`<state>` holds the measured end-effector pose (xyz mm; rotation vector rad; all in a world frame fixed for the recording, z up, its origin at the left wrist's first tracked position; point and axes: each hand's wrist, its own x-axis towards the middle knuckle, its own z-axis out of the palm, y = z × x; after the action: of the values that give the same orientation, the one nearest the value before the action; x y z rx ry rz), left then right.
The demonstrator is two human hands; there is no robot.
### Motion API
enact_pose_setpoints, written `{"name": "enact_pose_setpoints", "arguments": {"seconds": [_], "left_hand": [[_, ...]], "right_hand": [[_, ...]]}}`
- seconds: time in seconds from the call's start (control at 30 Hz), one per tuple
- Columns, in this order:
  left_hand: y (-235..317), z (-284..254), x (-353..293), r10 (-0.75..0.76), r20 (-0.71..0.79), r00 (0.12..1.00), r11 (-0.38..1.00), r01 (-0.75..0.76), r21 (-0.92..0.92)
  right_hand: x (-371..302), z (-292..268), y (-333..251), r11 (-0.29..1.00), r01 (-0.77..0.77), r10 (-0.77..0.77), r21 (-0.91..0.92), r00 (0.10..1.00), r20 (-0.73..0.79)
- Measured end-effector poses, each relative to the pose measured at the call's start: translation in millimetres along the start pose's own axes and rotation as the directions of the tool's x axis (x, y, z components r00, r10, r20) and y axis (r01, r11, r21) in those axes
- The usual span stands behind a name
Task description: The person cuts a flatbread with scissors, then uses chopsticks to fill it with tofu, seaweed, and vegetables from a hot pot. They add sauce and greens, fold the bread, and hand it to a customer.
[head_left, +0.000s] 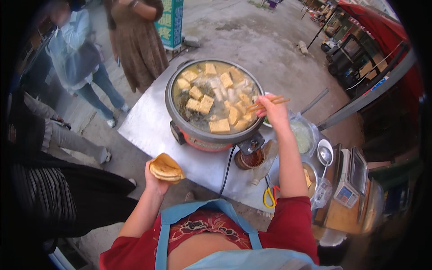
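My left hand (155,181) is closed around a browned flatbread (166,168), split or folded, held off the table's near left edge. What lies inside the bread I cannot see. Over the right rim of a round electric pot (189,125), my right hand (272,110) grips a pair of wooden chopsticks (280,100), their tips over or in the broth at that side. Tofu chunks (206,104), dark strips that look like seaweed, and other pale pieces sit in the cloudy broth.
The pot stands on a metal table (148,118). At right are a jar of red sauce (250,158), yellow-handled scissors (270,197), a bagged bowl (302,137), a ladle in a white bowl (325,154) and a scale (345,196). A slanted pole (366,92) rises there. People stand at left.
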<state>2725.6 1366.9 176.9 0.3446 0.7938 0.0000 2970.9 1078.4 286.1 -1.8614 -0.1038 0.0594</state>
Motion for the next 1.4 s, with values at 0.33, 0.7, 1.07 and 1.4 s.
{"name": "enact_pose_setpoints", "arguments": {"seconds": [0.33, 0.7, 1.07, 1.4], "left_hand": [[6, -2, -8, 0.048, 0.039, 0.998, 0.991, -0.042, -0.131], [-1, -7, -12, 0.037, 0.043, 0.998, 0.999, -0.036, -0.035], [7, -9, -18, 0.044, 0.026, 0.999, 0.994, -0.041, -0.098], [7, 0, -27, 0.037, 0.036, 0.999, 0.994, -0.033, -0.109]], "right_hand": [[-12, -19, -87, 0.949, 0.31, -0.306, 0.053, 0.949, -0.075], [51, 34, -18, 0.987, 0.119, -0.126, 0.105, 0.99, 0.061], [-22, 19, -109, 0.908, 0.401, -0.41, 0.123, 0.909, 0.068], [-6, 48, -54, 0.983, 0.133, -0.143, 0.129, 0.987, 0.072]]}}
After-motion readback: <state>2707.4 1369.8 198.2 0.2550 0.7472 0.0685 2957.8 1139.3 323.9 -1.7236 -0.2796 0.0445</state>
